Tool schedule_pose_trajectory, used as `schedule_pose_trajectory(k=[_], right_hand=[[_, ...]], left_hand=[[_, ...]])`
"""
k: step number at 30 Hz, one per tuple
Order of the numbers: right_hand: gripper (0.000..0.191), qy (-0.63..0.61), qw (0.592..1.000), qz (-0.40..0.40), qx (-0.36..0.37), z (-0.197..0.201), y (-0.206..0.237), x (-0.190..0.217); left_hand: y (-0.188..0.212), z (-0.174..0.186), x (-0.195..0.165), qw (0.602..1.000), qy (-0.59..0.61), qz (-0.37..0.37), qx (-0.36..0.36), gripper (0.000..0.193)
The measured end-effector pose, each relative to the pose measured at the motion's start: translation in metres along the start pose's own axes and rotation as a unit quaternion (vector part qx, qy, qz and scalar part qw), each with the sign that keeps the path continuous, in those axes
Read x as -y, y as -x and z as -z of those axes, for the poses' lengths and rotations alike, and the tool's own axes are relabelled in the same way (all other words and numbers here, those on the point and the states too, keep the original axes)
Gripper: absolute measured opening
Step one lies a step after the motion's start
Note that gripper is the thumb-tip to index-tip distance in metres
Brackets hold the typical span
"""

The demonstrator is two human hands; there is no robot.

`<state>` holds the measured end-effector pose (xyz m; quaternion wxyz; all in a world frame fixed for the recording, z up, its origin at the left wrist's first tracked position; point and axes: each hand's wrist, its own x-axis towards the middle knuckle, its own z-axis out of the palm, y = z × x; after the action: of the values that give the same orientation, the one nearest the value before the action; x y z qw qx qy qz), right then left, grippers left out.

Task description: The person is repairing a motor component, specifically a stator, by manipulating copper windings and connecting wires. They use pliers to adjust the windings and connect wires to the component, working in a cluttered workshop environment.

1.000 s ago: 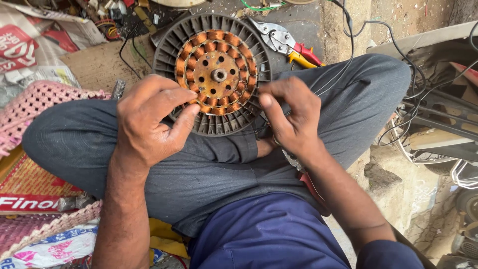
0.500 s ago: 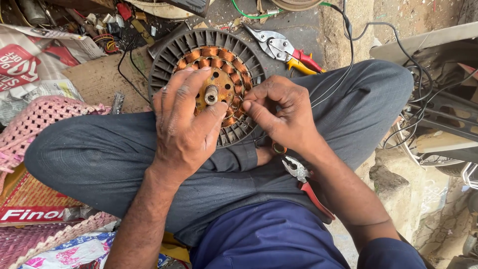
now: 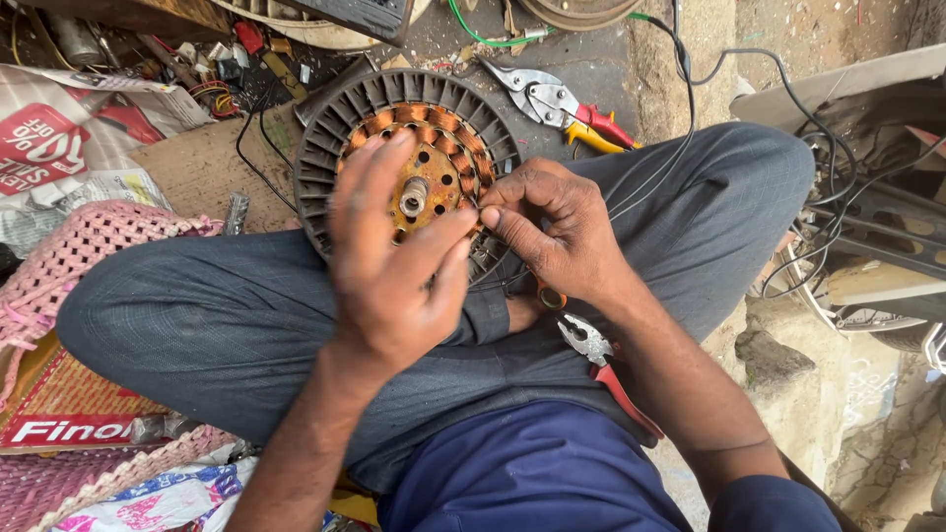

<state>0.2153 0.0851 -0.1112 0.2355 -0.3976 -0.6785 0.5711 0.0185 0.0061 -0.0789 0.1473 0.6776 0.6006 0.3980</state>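
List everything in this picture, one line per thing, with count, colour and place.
motor stator: one, dark ribbed ring with copper coils, on the lap
pliers: one, red handles, on the right thigh
snips: one, red and yellow handles, on the ground above the right knee
black wires: several, over the right knee
newspaper: one, red and white, upper left
woven mat: one, pink, left edge
trousers: grey, legs crossed
left hand: laid over the stator
right hand: fingertips pinching at the coils
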Motion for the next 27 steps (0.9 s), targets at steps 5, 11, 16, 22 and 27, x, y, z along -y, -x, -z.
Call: schedule_pose_trajectory(k=[5,11,16,22,27], right_hand=[[0.009,0.002,1.000,0.023,0.017,0.002,-0.001,0.000],[0.011,0.000,1.000,0.008,0.021,0.004,-0.002,-0.003],[0.011,-0.001,1.000,0.007,0.021,0.006,-0.002,-0.006],[0.012,-0.006,0.999,0.037,0.012,0.005,-0.003,-0.009],[0.014,-0.018,0.999,0.035,0.017,0.005,-0.003,-0.011]], left_hand=[[0.005,-0.022,0.007,0.997,-0.051,0.038,0.031,0.026],[0.011,-0.026,0.020,0.998,-0.045,0.035,0.040,0.020],[0.010,-0.029,0.023,0.997,-0.054,0.031,0.045,0.016],[0.013,-0.032,0.027,0.997,-0.058,0.038,0.047,0.014],[0.011,-0.033,0.026,0.997,-0.051,0.038,0.035,0.014]])
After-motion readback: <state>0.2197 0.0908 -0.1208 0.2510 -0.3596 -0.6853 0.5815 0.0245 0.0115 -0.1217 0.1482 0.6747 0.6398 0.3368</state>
